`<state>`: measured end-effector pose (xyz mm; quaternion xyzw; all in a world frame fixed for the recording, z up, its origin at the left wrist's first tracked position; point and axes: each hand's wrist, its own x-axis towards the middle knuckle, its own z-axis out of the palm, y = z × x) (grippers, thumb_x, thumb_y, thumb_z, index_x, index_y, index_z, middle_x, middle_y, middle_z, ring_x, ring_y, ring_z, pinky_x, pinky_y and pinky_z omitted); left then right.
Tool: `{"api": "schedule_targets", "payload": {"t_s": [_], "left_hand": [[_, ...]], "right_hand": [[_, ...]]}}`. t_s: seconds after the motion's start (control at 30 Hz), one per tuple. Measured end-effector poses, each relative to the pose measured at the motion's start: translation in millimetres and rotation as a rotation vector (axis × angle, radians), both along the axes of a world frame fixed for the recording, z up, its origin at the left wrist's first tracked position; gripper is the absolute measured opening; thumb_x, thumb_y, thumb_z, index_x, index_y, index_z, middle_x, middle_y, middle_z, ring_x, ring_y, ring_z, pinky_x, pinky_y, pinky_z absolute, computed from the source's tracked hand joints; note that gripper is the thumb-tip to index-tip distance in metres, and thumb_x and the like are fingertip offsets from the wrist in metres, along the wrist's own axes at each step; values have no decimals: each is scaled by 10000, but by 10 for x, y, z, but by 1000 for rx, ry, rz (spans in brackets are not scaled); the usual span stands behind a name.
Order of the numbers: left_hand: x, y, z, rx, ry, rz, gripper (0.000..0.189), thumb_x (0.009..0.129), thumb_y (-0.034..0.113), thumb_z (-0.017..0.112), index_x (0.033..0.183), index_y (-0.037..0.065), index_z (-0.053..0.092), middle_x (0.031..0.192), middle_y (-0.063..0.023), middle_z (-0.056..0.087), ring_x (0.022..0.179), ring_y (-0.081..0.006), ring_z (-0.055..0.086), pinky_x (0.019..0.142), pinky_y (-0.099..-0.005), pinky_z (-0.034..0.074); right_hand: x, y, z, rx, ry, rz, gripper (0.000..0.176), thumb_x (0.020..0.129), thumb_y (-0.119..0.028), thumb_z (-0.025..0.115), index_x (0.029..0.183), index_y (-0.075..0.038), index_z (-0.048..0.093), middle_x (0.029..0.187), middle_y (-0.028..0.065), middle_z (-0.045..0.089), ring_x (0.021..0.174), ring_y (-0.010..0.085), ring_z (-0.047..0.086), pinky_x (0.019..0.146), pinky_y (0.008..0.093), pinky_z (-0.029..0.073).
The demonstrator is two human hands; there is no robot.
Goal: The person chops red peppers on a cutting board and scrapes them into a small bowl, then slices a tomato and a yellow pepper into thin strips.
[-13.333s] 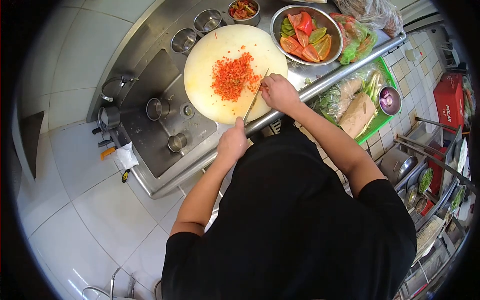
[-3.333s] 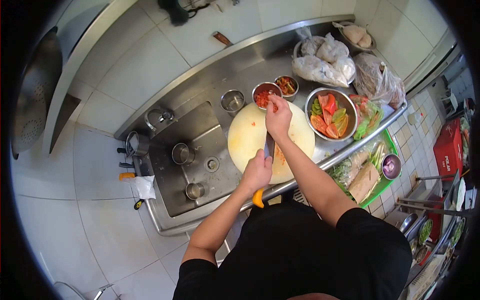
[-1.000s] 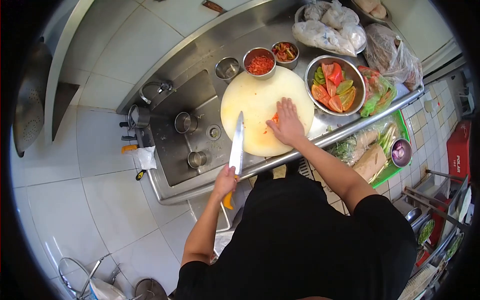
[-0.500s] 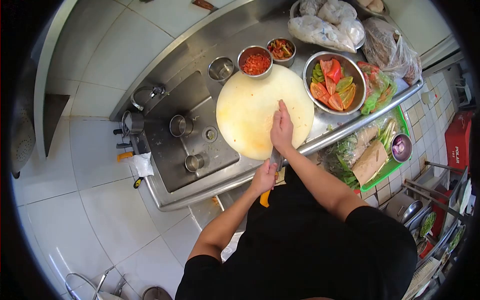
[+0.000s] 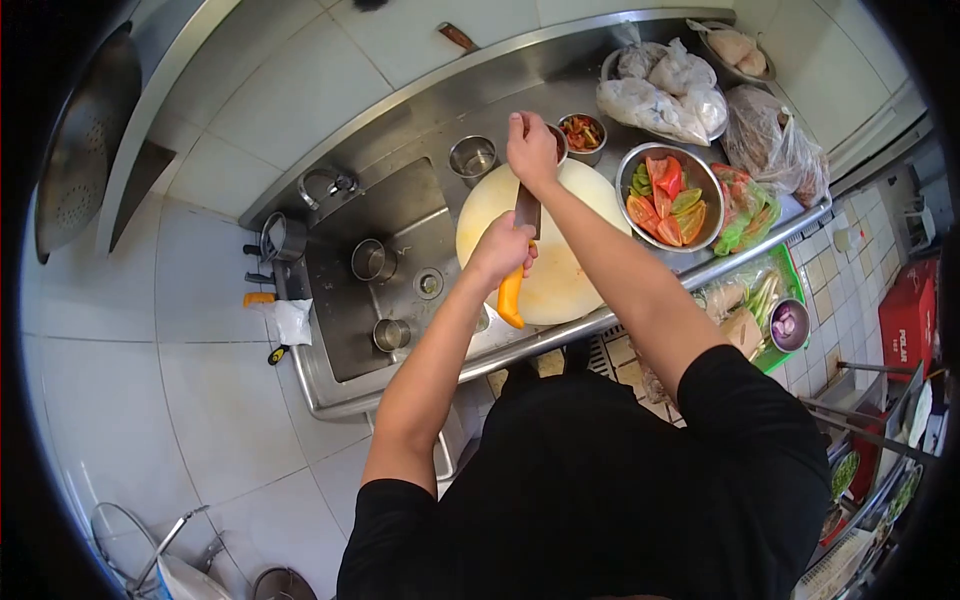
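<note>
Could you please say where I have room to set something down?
The counter between the backsplash and the cup at the basin's corner looks bare; so does most of the cutting board right of the knife handle. The pepper bowl and plastic bags crowd the right end.

Sink [image 5: 335, 320]: two steel cups [image 5: 374, 260] standing apart, near the drain [image 5: 428, 284]
Faucet [image 5: 343, 184]: curved, at the sink's back edge
Left rim [image 5: 302, 370]: orange handle [image 5: 258, 299] just beside a white plastic bag [image 5: 293, 322]
Green basket [image 5: 792, 264]: small metal bowl [image 5: 800, 338] of purple onions [image 5: 786, 324] at its edge
Red box [image 5: 908, 320]: lettered POLAR
Strainer [image 5: 78, 180]: perforated metal, upper left
</note>
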<state>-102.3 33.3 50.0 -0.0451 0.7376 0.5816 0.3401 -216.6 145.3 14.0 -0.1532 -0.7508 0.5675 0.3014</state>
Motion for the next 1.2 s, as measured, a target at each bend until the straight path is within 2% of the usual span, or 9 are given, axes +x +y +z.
{"api": "schedule_targets", "payload": {"t_s": [0.27,0.43,0.57,0.63,0.7,0.83,0.93,1.0,1.2], "left_hand": [[769,-1178,437,83,-128,-92,188,981,169,491,1102,30,527,726,-65,580,469,-114,511,438,-284,452],[1239,-1905,-211,59,-201,114,208,996,244,523,1049,45,550,782,-93,643,516,-155,571,498,-300,482],[1199,-1986,-776,-654,353,-108,248,962,255,521,1107,61,575,937,-196,667,857,-414,658,778,-476,519],[1039,-1857,-801,-721,452,-110,281,955,240,512,1180,84,575,1002,-211,654,891,-427,651,796,-491,519],[762,-1724,-833,-793,565,-112,335,948,225,503,1253,108,575,1067,-227,641,925,-439,643,814,-506,518],[498,-1343,-887,-910,561,-207,430,933,207,505,1359,161,540,1125,-237,611,949,-433,644,840,-519,524],[590,-1167,-819,-886,554,-397,436,929,193,503,1363,166,537,1130,-235,608,948,-427,648,832,-514,534],[580,-1088,-838,-839,566,-540,443,927,184,500,1368,167,532,1135,-233,607,944,-422,651,819,-510,540],[-95,-912,-807,-1039,796,-454,473,915,192,528,1384,254,514,1064,-186,596,926,-388,654,784,-506,545]], "right_hand": [[-543,292,-98,543,-125,147,304,936,-309,553,945,-25,662,962,211,688,920,402,643,858,493,491],[-571,432,-252,782,-55,228,230,892,-231,602,814,-28,677,820,180,680,791,392,643,740,471,521],[-261,442,-176,584,239,129,182,884,-185,626,843,-17,684,813,178,675,739,384,639,709,459,515],[119,462,-95,235,177,-54,159,880,-162,648,860,-9,685,789,164,669,725,356,634,702,445,505],[543,556,-390,47,27,-103,174,898,-176,648,906,-5,681,853,152,678,839,326,636,794,432,486],[1539,640,-1140,512,-242,-47,435,938,-244,614,1274,21,534,1350,255,505,1280,394,443,1078,489,323],[2006,430,-1263,693,-340,-129,609,960,-307,573,1402,67,382,1469,299,368,1396,450,307,1163,517,223],[2088,261,-1229,589,-412,1,683,975,-354,540,1443,89,314,1507,311,313,1455,444,211,1202,500,145],[2149,218,-1006,7,-278,370,597,996,-322,514,1423,69,371,1449,282,418,1397,418,346,1171,456,256]]}}
